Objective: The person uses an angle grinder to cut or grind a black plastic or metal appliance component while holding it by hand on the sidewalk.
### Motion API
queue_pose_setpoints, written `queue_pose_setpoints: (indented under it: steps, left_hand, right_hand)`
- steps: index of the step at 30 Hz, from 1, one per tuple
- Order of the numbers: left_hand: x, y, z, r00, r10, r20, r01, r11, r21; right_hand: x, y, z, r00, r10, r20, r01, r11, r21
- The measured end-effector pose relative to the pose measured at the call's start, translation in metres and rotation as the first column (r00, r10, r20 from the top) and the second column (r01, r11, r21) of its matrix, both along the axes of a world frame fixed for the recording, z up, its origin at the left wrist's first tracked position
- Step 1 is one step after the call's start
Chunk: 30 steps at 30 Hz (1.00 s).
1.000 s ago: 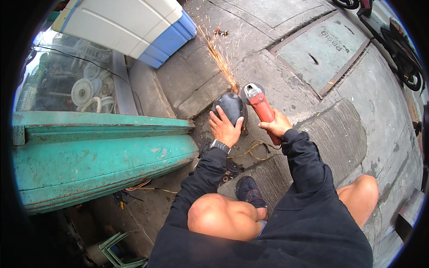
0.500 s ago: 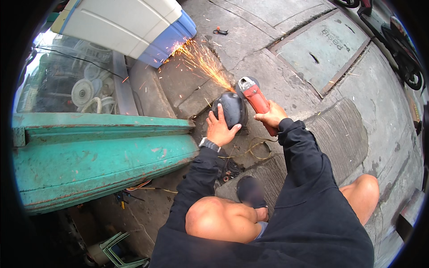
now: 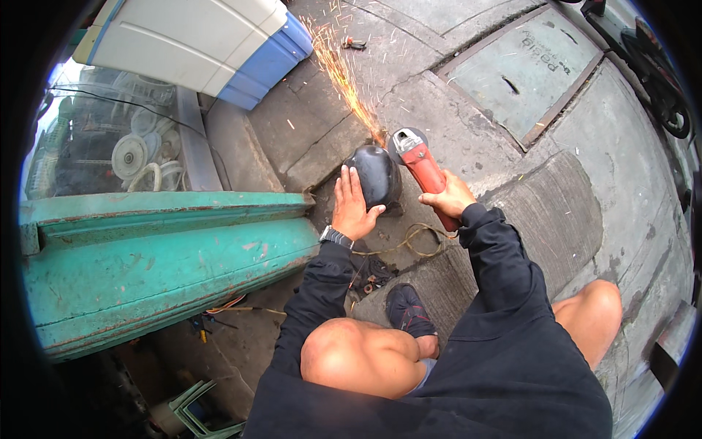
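My right hand (image 3: 447, 196) is wrapped round the body of a red angle grinder (image 3: 423, 170) with a grey metal head. The grinder's disc (image 3: 409, 140) meets the upper right edge of a black, rounded metal housing (image 3: 376, 175) standing on the ground. A narrow stream of orange sparks (image 3: 344, 80) flies up and to the left from that contact. Against the housing's left side lies my left hand (image 3: 352, 208), fingers stretched out together and thumb toward its lower edge. What the disc has cut is too small to make out.
At left stand a green metal bench-like frame (image 3: 175, 256) and a glass case (image 3: 102, 161) holding white round parts. A white and blue box (image 3: 248, 73) is beyond. A yellowish cord (image 3: 417, 245) loops near my shoe (image 3: 409, 311). A small orange-black tool (image 3: 354, 44) lies farther off.
The sparks now stream more steeply upward, away from the blue box. My left fingers, spread before, lie closer together and slightly farther left. The grinder keeps nearly the same place.
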<state>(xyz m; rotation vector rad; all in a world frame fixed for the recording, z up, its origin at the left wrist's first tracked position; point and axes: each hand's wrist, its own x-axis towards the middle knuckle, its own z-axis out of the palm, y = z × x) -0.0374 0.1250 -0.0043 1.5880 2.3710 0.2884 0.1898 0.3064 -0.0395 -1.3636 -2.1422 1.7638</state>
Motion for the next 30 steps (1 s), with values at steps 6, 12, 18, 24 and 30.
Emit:
queue_pose_setpoints:
  steps: [6, 12, 18, 24, 30]
  left_hand:
    - [0.002, -0.002, -0.004, 0.999, 0.032, 0.003, -0.032, 0.999, 0.021]
    - [0.014, 0.001, -0.005, 0.996, 0.09, -0.018, -0.089, 0.995, 0.046]
    - [0.022, 0.004, -0.006, 0.988, 0.15, -0.029, -0.15, 0.988, 0.029]
    - [0.034, 0.008, -0.006, 0.978, 0.201, -0.056, -0.199, 0.979, 0.043]
    - [0.036, 0.009, -0.012, 0.965, 0.252, -0.069, -0.251, 0.968, 0.019]
  right_hand:
    - [-0.001, -0.002, -0.005, 1.0, -0.017, -0.011, 0.017, 0.998, -0.054]
    - [-0.008, 0.007, -0.011, 1.0, 0.008, -0.018, -0.009, 1.0, -0.03]
    - [-0.021, 0.02, -0.005, 0.999, 0.048, -0.015, -0.048, 0.999, -0.019]
    - [-0.026, 0.021, 0.003, 0.998, 0.061, -0.001, -0.061, 0.997, 0.044]
    - [-0.014, 0.013, 0.006, 0.996, 0.088, 0.009, -0.088, 0.996, 0.015]
